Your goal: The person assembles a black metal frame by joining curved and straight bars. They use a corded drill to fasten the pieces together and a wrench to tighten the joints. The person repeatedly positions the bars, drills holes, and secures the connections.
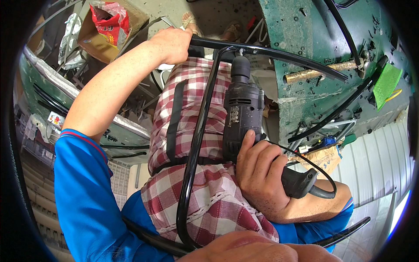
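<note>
My left hand (172, 46) is closed around the end of a black bent-tube metal frame (197, 144). The frame lies across my lap, over a red-and-white checked apron (179, 118). In my right hand (262, 172) is a black power drill (243, 115), gripped by its handle. Its chuck (240, 69) points away from me, towards the frame's far cross tube (279, 53). A small shiny bit or screw (241, 51) sits between chuck and tube; which one, I cannot tell. The drill's black cord (305, 159) loops beside my right wrist.
At right, a green worktable (301, 100) carries a hammer (323, 72), black tubes (340, 109), scattered screws and a green mesh piece (387, 85). A cardboard box (98, 37) with a red bag (109, 24) stands at far left. Sandaled feet (190, 22) show beyond the frame.
</note>
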Tool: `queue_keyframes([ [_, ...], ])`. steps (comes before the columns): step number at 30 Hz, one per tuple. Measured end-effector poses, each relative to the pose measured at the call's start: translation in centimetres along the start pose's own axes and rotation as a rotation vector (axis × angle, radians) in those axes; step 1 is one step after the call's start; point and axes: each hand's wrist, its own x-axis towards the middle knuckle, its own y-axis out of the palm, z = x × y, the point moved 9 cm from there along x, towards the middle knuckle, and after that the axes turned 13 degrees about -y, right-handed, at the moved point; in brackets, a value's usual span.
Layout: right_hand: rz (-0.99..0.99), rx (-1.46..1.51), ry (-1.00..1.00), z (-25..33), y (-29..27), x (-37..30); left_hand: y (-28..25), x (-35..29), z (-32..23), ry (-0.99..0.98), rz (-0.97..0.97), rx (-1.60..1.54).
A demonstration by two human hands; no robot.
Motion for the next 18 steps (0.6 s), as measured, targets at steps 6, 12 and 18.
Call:
queue_keyframes([
  [6, 0.014, 0.004, -0.013, -0.17, -0.21, 0.10, -0.16, -0.17, 0.02, 0.026, -0.045, -0.045],
  [12, -0.074, -0.024, -0.014, -0.48, -0.54, 0.32, -0.04, -0.31, 0.26, 0.015, -0.028, -0.049],
  [18, -0.004, -0.034, -0.004, -0.35, -0.56, 0.07, -0.09, -0.57, 0.37, 0.009, -0.035, -0.043],
])
